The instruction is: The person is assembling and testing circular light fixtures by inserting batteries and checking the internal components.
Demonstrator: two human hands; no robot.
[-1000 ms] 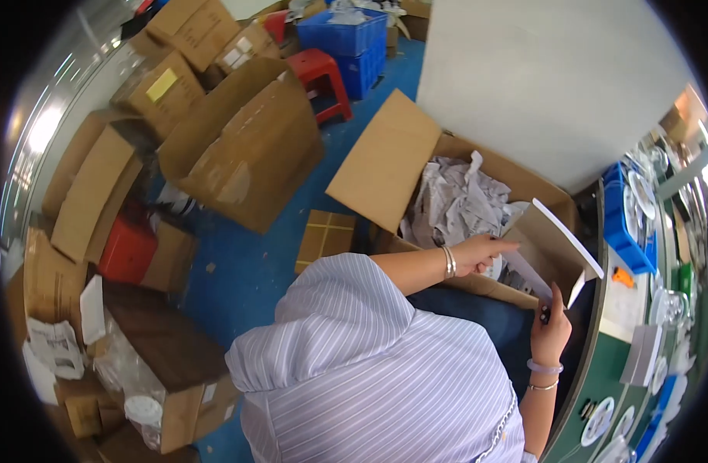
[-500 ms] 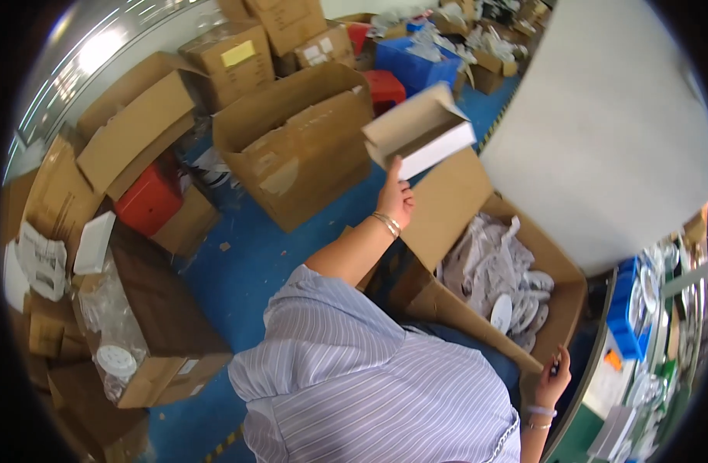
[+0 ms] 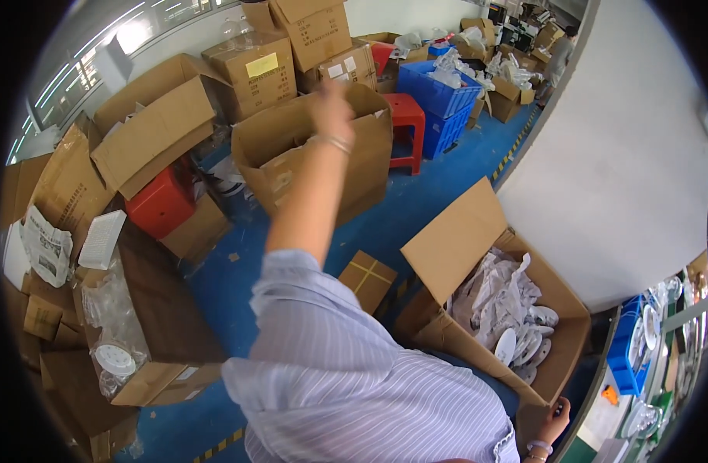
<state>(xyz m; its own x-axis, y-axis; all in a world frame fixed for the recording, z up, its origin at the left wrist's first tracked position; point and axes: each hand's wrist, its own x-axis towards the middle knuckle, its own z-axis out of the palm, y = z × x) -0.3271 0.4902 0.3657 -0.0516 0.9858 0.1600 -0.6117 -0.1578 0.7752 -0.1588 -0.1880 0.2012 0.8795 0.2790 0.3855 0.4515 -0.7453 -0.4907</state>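
My left hand (image 3: 332, 114) is stretched out over the tall open cardboard box (image 3: 346, 166). Motion smears its fingers, and no white carton shows in it. A pale box-like shape (image 3: 116, 63) appears in front of the windows at the far left; whether it is that carton I cannot tell. Low on the right, my right hand (image 3: 555, 421) is curled beside the corner of another open carton (image 3: 562, 339), with a small dark thing at its fingers. Crumpled pale wrapping (image 3: 497, 297) and several white round discs (image 3: 524, 343) lie inside that carton.
A red stool (image 3: 406, 131) and stacked blue crates (image 3: 443, 96) stand behind the tall box. More cartons line the left, one holding plastic bags and a white disc (image 3: 115, 359). A small taped carton (image 3: 367, 282) sits on the floor. The white wall (image 3: 616, 154) bounds the right.
My left arm has swung left and up, and the open white carton has left that hand. The view has shifted a little; my right hand is lower in it.
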